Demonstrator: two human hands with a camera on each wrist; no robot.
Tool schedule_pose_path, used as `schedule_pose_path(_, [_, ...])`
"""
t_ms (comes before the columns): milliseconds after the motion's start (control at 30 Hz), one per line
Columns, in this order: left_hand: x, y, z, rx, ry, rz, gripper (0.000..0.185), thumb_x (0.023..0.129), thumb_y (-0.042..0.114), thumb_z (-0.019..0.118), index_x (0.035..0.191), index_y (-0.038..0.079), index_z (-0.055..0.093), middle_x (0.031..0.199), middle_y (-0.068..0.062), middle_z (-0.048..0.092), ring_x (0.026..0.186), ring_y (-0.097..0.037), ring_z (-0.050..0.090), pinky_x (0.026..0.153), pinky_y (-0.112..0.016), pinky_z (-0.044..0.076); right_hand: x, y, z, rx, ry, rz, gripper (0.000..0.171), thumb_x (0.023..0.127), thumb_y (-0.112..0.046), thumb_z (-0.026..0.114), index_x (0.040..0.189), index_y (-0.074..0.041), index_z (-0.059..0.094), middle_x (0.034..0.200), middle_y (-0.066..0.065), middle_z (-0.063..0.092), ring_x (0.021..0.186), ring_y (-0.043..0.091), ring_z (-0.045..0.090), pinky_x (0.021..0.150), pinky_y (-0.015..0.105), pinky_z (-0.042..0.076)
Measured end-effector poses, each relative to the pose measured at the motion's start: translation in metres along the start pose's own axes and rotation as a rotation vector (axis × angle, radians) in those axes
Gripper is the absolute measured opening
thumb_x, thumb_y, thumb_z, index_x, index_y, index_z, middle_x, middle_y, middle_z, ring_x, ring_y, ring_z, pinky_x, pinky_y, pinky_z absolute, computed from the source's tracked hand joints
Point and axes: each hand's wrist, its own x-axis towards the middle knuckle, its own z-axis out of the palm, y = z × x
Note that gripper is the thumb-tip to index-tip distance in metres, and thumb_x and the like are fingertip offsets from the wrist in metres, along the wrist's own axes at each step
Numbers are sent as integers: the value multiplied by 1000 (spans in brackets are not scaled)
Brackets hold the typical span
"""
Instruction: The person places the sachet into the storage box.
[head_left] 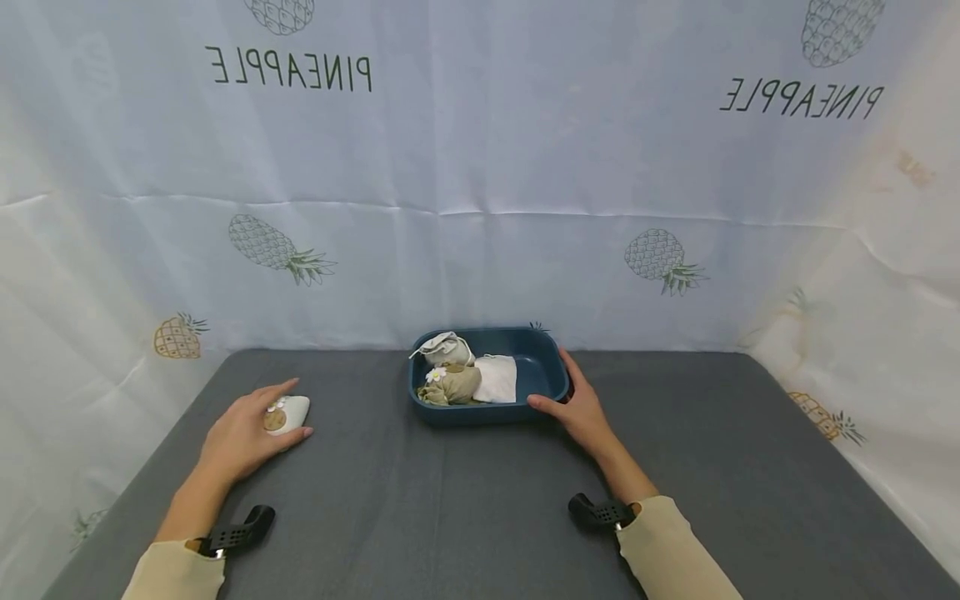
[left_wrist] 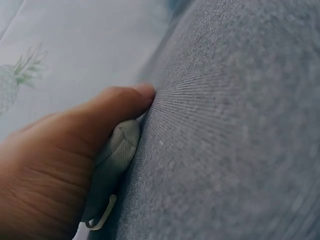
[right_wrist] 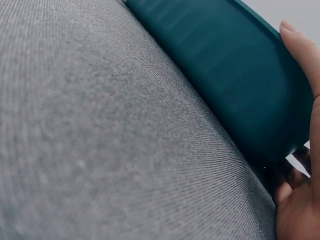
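On the left of the table, my left hand [head_left: 240,435] curls round a small white drawstring pouch [head_left: 297,410] with a tan round patch and white flower. The left wrist view has the thumb [left_wrist: 125,100] along the pouch [left_wrist: 117,155], its tip at the cloth and a cord loop below. My right hand [head_left: 581,410] grips the right end of a blue rectangular bin [head_left: 457,414], thumb on the near rim and fingers round the far side. Inside sit a pale drawstring pouch [head_left: 447,348], an olive pouch [head_left: 461,383] with a white flower, and a flat white pouch [head_left: 495,379].
Dark grey cloth covers the table [head_left: 360,500]. The bin stands near its back edge, close to a white pineapple-print curtain [head_left: 480,275]. More of the curtain hangs along both sides. Each wrist wears a black camera mount [head_left: 243,531].
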Motion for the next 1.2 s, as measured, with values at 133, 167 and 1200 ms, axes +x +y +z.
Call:
schedule_pose_path(133, [-1,5,5,-11,23,69,62,82,47,82,135,19,65,131,-15,66,114,-43,60,84,-64,48,-1,0,-1,-5,2,4,103,86,-38,80,164,-25,15,171,10,15,156,37,23,120,60,31])
schedule_pose_path(167, [0,6,6,-19,27,79,57,82,44,82,131,19,68,129,-14,67,113,-43,60,85,-64,48,-1,0,-1,-6,2,5,102,86,-39,79,164,-25,15,171,10,15,156,37,23,121,60,31])
schedule_pose_path(1200, [58,135,-4,-293,126,129,33,82,21,80,114,17,75,113,-10,70,78,-22,58,57,-29,48,-1,3,-2,41,-11,-41,103,87,-34,80,164,-19,14,171,11,13,157,36,21,121,59,31])
